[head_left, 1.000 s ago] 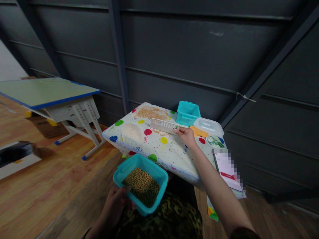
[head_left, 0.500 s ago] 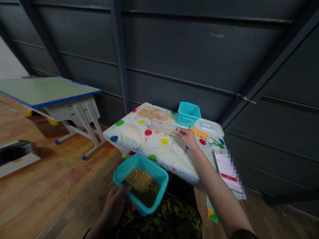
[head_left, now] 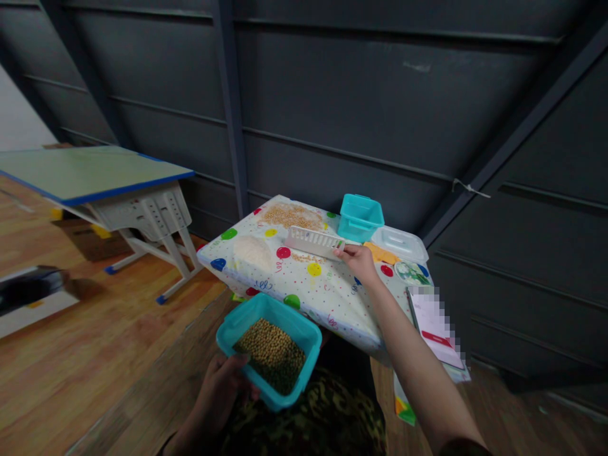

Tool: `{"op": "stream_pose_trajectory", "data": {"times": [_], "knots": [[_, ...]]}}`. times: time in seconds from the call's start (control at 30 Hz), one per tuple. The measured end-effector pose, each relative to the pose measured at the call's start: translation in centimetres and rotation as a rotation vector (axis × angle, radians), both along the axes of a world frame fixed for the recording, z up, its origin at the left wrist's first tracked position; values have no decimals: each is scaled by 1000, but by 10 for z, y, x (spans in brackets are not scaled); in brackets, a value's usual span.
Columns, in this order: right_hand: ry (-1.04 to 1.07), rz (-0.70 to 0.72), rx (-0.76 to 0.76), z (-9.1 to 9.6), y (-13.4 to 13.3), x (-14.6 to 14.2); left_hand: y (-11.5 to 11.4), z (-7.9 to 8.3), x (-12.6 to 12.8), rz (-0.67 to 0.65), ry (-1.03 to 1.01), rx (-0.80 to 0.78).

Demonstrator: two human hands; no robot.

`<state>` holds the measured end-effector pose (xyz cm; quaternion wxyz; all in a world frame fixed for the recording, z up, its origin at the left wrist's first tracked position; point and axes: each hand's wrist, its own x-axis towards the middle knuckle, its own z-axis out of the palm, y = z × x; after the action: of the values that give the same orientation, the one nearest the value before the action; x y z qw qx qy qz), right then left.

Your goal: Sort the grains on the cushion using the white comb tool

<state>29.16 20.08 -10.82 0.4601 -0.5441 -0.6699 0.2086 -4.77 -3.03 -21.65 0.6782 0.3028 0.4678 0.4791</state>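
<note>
My left hand (head_left: 227, 383) grips the near left rim of a turquoise plastic container (head_left: 232, 323) held over my lap, below the table's front edge. Inside it lie yellow soybeans (head_left: 268, 342) and small dark green beans (head_left: 280, 379). On the table, my right hand (head_left: 357, 259) pinches the right end of a white slotted plastic basket (head_left: 313, 242). A few scattered beans (head_left: 308, 258) show just in front of this basket. Behind it spreads a patch of soybeans (head_left: 292, 216), and a pile of white grains (head_left: 253, 253) sits to its left.
A second turquoise container (head_left: 360, 218) stands at the table's back right, near a clear lid (head_left: 399, 244), an orange cloth (head_left: 381, 253) and a round green-patterned item (head_left: 411, 273). A tablet (head_left: 434, 326) lies at the right edge. A dark panelled wall (head_left: 332, 95) rises behind; a desk (head_left: 95, 171) stands left.
The basket has shifted very slightly away from me in my right hand, and more of the scattered beans show in front of it. My left hand and its container hold still.
</note>
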Motion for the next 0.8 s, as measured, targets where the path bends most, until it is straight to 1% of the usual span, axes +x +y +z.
{"op": "stream_pose_trajectory", "data": {"times": [0.23, 0.4, 0.57, 0.67, 0.8], "knots": [[25, 64, -47, 5, -5, 1, 0, -1, -1, -9, -18, 7], [39, 84, -43, 7, -5, 2, 0, -2, 1, 0, -12, 5], [-33, 39, -15, 11, -5, 8, -1, -5, 8, 29, -25, 0], [-65, 64, -25, 15, -10, 9, -2, -8, 10, 59, -36, -2], [-44, 73, -17, 19, -19, 10, -2, -12, 10, 27, -25, 5]]}}
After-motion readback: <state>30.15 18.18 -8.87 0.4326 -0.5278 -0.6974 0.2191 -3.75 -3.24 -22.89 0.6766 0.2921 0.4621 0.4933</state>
